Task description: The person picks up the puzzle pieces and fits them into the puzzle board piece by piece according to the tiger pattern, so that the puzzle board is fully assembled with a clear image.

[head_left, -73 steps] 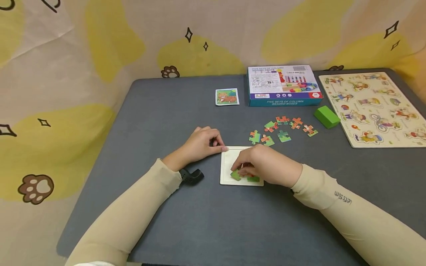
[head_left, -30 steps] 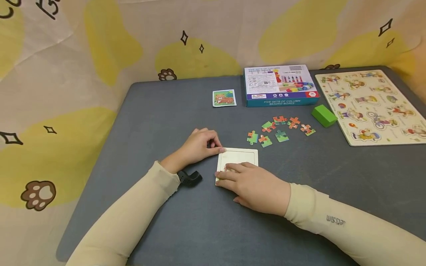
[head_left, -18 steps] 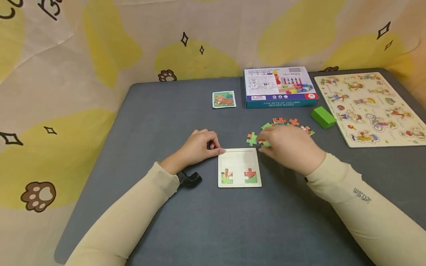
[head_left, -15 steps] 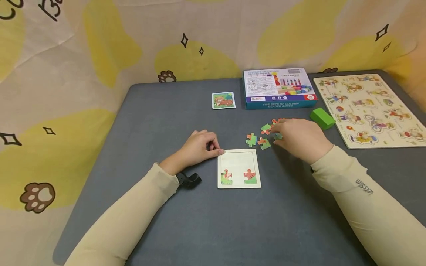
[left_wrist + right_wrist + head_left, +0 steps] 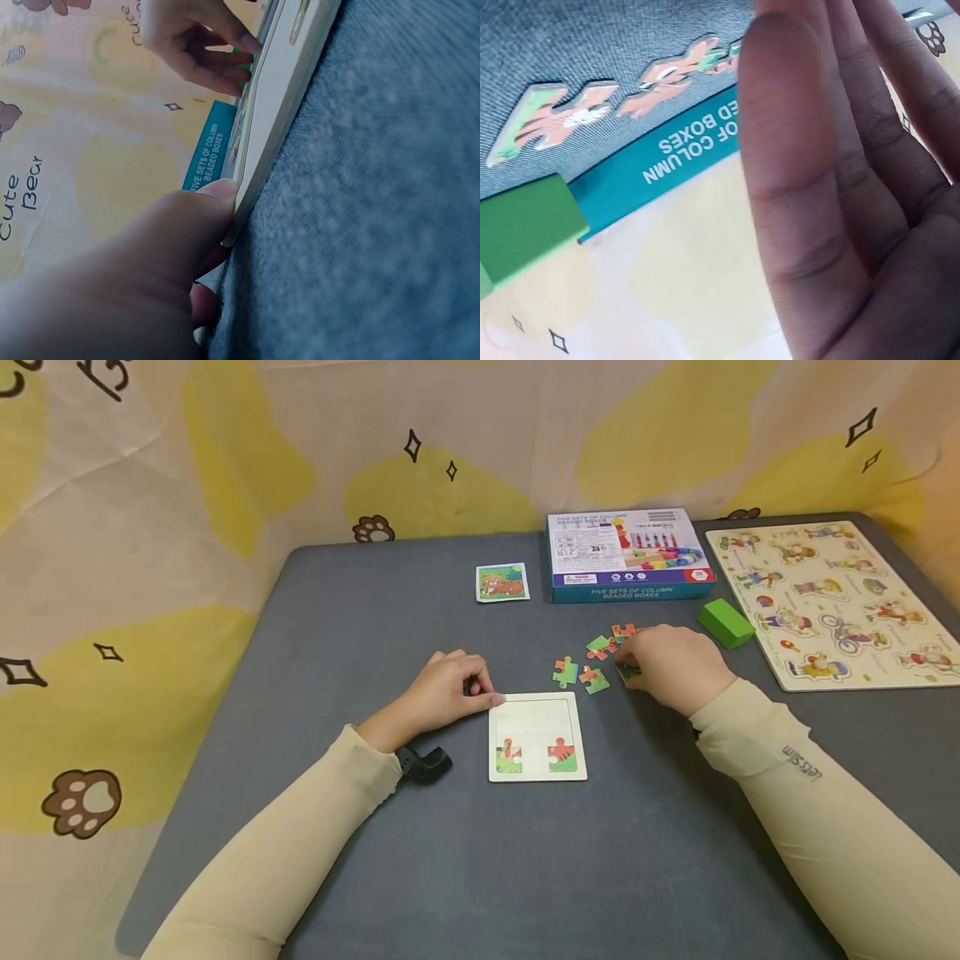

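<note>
My left hand (image 5: 442, 693) pinches the upper left corner of a small cream puzzle tray (image 5: 536, 718); in the left wrist view the thumb (image 5: 199, 214) presses on its edge. Two jigsaw pieces lie in the tray: one (image 5: 509, 758) at the bottom left, another (image 5: 562, 757) at the bottom right. Beyond the tray, my right hand (image 5: 678, 668) pinches a dark green puzzle piece (image 5: 630, 672) at its fingertips. Loose pieces lie left of it, among them a green one (image 5: 566, 672) and an orange-green one (image 5: 594, 680). More pieces (image 5: 562, 112) show in the right wrist view, hidden under the hand from above.
Behind the pieces stands a beaded-column toy box (image 5: 630, 593), with a tiger picture card (image 5: 502, 582) to its left. A green block (image 5: 726, 623) sits near a large wooden picture board (image 5: 825, 602) on the right. All of it rests on a grey table (image 5: 375, 860).
The right hand set a piece at the tray's bottom left, pressed it flat, then moved up and right to the loose pieces and took one. The left hand has stayed at the corner.
</note>
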